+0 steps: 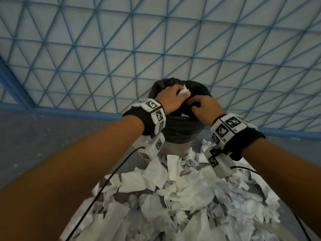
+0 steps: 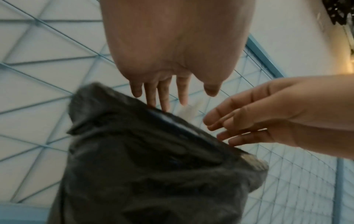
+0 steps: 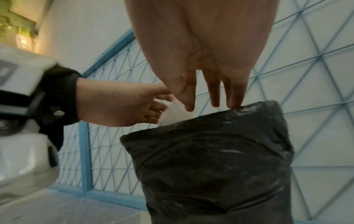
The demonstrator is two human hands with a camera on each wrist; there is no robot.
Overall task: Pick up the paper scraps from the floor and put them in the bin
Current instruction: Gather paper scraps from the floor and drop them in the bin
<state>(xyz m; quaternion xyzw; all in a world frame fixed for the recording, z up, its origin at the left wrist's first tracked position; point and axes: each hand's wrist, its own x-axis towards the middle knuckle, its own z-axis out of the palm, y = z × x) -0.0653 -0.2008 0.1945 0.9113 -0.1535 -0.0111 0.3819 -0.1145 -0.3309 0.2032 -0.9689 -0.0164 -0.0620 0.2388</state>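
The bin [image 1: 180, 131], lined with a black bag [image 3: 210, 159], stands against the wall. Both hands hover over its mouth. My left hand [image 1: 176, 94] has straight, spread fingers [image 2: 164, 98] pointing down at the bag's rim. A white paper scrap [image 1: 184, 92] sits just off its fingertips over the opening, blurred in the left wrist view [image 2: 189, 109] and not pinched there. My right hand [image 1: 196, 105] holds nothing, and its straight fingers [image 3: 232, 98] touch the bag's rim. A big heap of white paper scraps [image 1: 182, 188] covers the floor in front of the bin.
A pale wall panel with a blue triangular lattice [image 1: 156, 40] stands right behind the bin, with a blue frame along its base. Grey floor [image 1: 52, 136] shows to the left. Black cables [image 1: 107, 180] trail from the wrist cameras across the scrap heap.
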